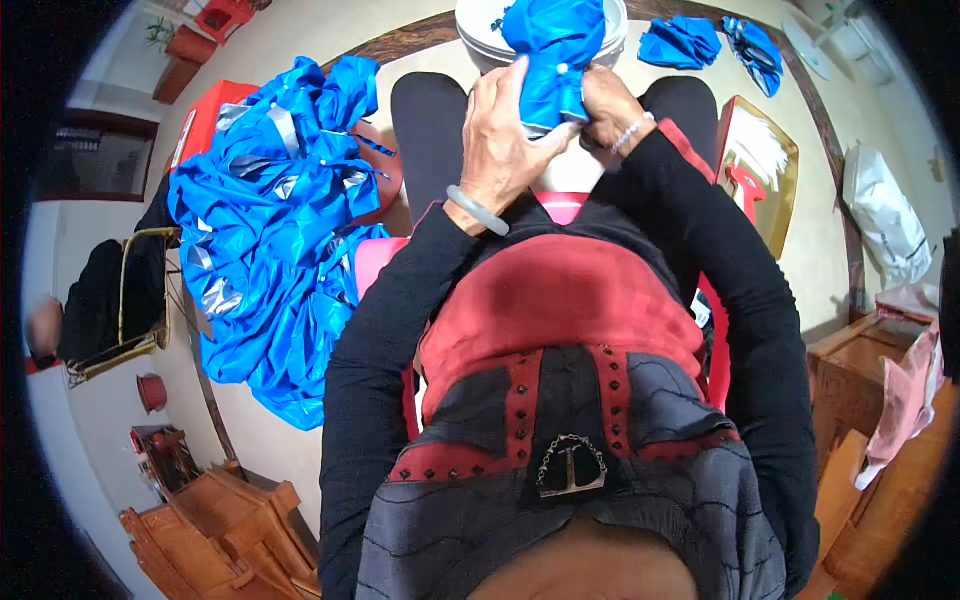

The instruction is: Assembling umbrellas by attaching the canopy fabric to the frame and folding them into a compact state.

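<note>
A blue silver-lined cloth (558, 85) hangs bunched between my hands, its upper part resting over a white bucket (482, 38). My left hand (500, 135) is closed on the cloth's left side, with the thumb reaching under the lower edge. At the right edge my right hand (610, 108) pinches the same cloth; some of its fingertips are hidden. A small white bead-like spot shows on the fabric between them. To my left lies a big heap of similar blue cloths (275, 220), with silver undersides showing in places.
Two folded blue bundles (680, 43) lie on the floor beyond the bucket, to the right. A shallow yellow box (785, 190) holds white strips and a red-handled tool (745, 190). Wooden furniture (215, 530) stands at lower left. A white sack (885, 215) lies far right.
</note>
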The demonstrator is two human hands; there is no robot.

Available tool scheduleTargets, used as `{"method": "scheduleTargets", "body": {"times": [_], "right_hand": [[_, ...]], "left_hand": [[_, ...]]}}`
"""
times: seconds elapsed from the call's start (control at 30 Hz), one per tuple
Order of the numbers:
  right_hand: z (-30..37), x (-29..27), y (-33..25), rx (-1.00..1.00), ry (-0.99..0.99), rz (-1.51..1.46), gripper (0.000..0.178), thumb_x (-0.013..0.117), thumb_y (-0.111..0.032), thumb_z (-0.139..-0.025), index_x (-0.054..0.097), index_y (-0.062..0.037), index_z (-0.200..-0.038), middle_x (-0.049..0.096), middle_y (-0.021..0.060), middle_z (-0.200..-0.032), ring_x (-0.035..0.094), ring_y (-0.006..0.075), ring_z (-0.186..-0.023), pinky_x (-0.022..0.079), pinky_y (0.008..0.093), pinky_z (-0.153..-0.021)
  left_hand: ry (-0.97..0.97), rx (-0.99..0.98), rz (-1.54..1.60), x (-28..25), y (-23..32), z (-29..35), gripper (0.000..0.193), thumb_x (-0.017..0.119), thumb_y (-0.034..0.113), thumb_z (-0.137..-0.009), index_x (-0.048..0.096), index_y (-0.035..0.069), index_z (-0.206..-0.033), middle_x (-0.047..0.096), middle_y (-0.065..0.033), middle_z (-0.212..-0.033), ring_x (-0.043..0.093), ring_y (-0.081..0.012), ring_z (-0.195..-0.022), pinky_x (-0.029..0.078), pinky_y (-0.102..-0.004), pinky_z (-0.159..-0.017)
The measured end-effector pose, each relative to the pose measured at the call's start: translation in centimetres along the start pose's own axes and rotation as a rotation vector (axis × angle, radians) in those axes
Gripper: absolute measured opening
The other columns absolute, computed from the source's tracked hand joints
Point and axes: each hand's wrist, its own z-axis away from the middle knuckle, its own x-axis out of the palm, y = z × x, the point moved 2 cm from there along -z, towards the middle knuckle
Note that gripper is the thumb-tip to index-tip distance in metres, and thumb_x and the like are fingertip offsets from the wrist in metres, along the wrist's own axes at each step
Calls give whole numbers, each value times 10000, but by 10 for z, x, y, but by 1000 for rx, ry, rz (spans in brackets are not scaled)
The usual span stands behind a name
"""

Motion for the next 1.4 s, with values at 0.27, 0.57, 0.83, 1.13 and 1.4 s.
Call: {"method": "scheduleTargets", "body": {"times": [0.27, 0.57, 0.83, 1.13, 1.4], "right_hand": [[0, 4, 3, 30, -107, -71, 219, 542, -145, -844, 592, 11, -989, 634, 59, -896, 606, 175, -729, 500, 316, -664], [-8, -6, 7, -791, -79, 664, 288, 465, -254, -871, 571, 9, -920, 588, 231, -804, 569, 393, -756, 452, 405, -656], [7, 0, -21, -727, -159, 1045, 295, 469, -233, -890, 534, 8, -1047, 624, 155, -865, 591, 279, -831, 461, 333, -721], [52, -5, -52, -88, -394, 69, 346, 490, -375, -891, 567, -38, -871, 572, 30, -688, 573, 97, -594, 502, 203, -507], [70, -6, -61, -74, -415, 266, 369, 471, -414, -897, 541, -57, -840, 518, -1, -612, 524, 72, -491, 466, 211, -467]], "left_hand": [[1, -705, 1254, 13, -29, 0, 760, 761, 257, -705, 335, -53, -1252, 506, -131, -1160, 516, -177, -1024, 428, -281, -886], [-255, -848, 1384, 20, -17, 17, 791, 776, 307, -679, 348, -41, -1246, 510, -106, -1158, 511, -186, -1058, 405, -304, -937], [-268, -835, 1378, 13, 0, 17, 500, 743, 192, -709, 519, -1, -1112, 594, -73, -1015, 574, -180, -953, 450, -313, -884], [-340, -801, 1796, -22, 14, 3, 668, 646, 219, -699, 363, -29, -1252, 522, -134, -1149, 544, -254, -1039, 443, -386, -915], [-428, -859, 1677, -24, 0, 14, 652, 640, 209, -681, 389, -29, -1234, 535, -142, -1128, 561, -253, -1003, 463, -386, -890]]}}
